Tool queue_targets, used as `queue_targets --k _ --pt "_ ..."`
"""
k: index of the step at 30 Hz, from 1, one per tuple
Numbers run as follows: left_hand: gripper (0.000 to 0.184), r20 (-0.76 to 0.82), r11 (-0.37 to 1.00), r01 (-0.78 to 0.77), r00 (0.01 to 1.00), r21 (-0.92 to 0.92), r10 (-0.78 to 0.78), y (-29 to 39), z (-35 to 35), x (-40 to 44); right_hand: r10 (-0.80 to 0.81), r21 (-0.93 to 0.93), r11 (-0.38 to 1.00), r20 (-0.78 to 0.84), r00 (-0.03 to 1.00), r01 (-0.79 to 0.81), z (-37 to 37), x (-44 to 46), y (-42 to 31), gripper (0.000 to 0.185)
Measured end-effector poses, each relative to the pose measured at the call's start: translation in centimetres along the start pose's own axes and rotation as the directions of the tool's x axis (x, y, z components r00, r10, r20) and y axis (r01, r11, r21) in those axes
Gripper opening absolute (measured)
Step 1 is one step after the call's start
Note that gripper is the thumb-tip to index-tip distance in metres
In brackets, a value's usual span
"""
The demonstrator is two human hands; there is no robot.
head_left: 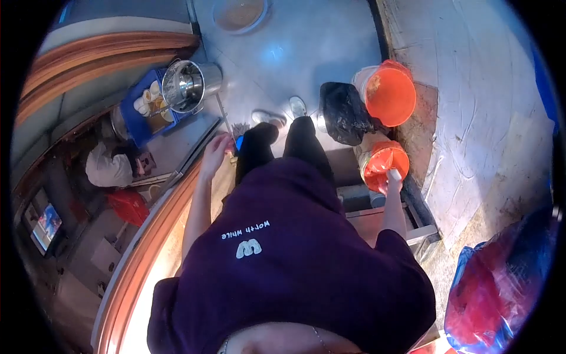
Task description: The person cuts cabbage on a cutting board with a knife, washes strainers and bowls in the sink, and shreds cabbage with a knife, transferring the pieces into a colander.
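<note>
At the mouth of the lower orange bucket (377,162), my right hand (391,186) is closed around a small white object (394,174); what exactly it is cannot be made out. Something orange, perhaps a liner or bag, lies inside that bucket. My left hand (219,144) hangs out to the left beside my leg, fingers loosely curled and slightly blurred, near a small blue item (239,142) by a brush-like thing.
A larger orange bucket (390,96) and a black plastic bag (342,112) stand ahead on the right. To the left are a metal pot (184,85) and a blue crate (137,121). A filled plastic bag (489,295) lies at lower right. A basin (239,13) is at the top.
</note>
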State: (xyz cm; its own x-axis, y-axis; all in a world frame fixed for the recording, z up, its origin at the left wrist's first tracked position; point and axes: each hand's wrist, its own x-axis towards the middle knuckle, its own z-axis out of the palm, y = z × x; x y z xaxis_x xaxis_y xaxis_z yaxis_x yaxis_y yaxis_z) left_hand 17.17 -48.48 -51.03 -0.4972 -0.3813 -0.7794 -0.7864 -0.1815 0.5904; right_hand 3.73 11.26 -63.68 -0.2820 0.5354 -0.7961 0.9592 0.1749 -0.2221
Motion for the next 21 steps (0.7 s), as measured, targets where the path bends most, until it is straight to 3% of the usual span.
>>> queue_targets --k 2,3,4,5,6,7,8,10,12,13,16,18,19,21 --pt "0.032 0.033 0.997 0.049 0.998 -0.056 -0.047 -0.9 -0.4 1.0 0.144 -0.032 0.987 -0.224 0.964 -0.155 -0.1 -0.9 0.5 0.044" --pt "0.032 0.034 0.994 0.068 0.997 -0.087 -0.065 -1.5 -1.1 1.6 0.169 -0.115 0.977 -0.101 0.98 -0.181 0.2 -0.8 0.6 0.045" --pt "0.032 0.06 0.998 0.022 0.998 -0.053 -0.019 -2.1 -1.7 2.5 0.148 -0.001 0.989 -0.028 0.989 -0.148 1.6 -0.8 1.4 0.04" --pt "0.033 0.059 0.998 0.039 0.998 -0.047 -0.036 -1.4 -2.1 2.6 0.047 -0.051 0.998 0.058 0.997 -0.044 3.6 1.2 2.7 0.028" --pt "0.033 0.052 0.997 0.054 0.997 -0.048 -0.051 -0.7 -2.5 3.1 0.008 -0.301 0.952 0.223 0.975 0.061 6.0 1.3 1.5 0.037" --pt "0.032 0.035 0.998 0.042 0.999 -0.04 -0.04 -0.1 -3.1 3.8 0.208 -0.139 0.977 0.499 0.841 -0.159 8.0 7.0 2.6 0.027" --pt "0.032 0.027 0.999 0.035 0.999 -0.039 -0.034 -0.2 -3.6 4.7 0.177 -0.064 0.983 0.563 0.807 -0.172 11.3 4.1 -0.6 0.025" --pt "0.028 -0.022 0.998 -0.029 0.999 -0.052 0.028 -0.9 -5.0 7.0 -0.101 -0.301 0.918 0.454 0.885 0.26 19.0 -3.2 -7.4 0.029" --pt "0.026 -0.084 0.997 -0.039 0.996 -0.067 0.033 -0.9 -6.7 8.1 -0.231 -0.242 0.863 0.591 0.773 0.443 24.0 -8.0 -13.0 0.026" --pt "0.025 -0.088 0.987 -0.067 0.995 -0.149 0.054 -1.6 -7.9 9.1 -0.219 -0.233 0.865 0.62 0.753 0.444 26.7 -9.4 -15.5 0.03" --pt "0.027 -0.235 0.991 -0.073 0.971 -0.116 0.043 -3.7 -11.5 11.4 -0.214 -0.328 0.794 0.637 0.741 0.511 34.1 -11.3 -21.4 0.037" --pt "0.028 -0.103 0.978 0.103 0.987 -0.181 -0.123 -2.7 -14.7 10.9 -0.223 -0.277 0.808 0.674 0.705 0.52 38.5 -11.2 -24.3 0.047" --pt "0.03 -0.183 0.97 0.198 0.958 -0.139 -0.221 -4.8 -15.5 11.6 -0.209 -0.314 0.797 0.657 0.724 0.515 41.1 -11.2 -25.5 0.049" --pt "0.03 -0.242 0.918 0.193 0.927 -0.347 -0.287 -6.6 -16.8 10.8 -0.199 -0.375 0.78 0.61 0.767 0.501 46.3 -10.6 -27.9 0.053"
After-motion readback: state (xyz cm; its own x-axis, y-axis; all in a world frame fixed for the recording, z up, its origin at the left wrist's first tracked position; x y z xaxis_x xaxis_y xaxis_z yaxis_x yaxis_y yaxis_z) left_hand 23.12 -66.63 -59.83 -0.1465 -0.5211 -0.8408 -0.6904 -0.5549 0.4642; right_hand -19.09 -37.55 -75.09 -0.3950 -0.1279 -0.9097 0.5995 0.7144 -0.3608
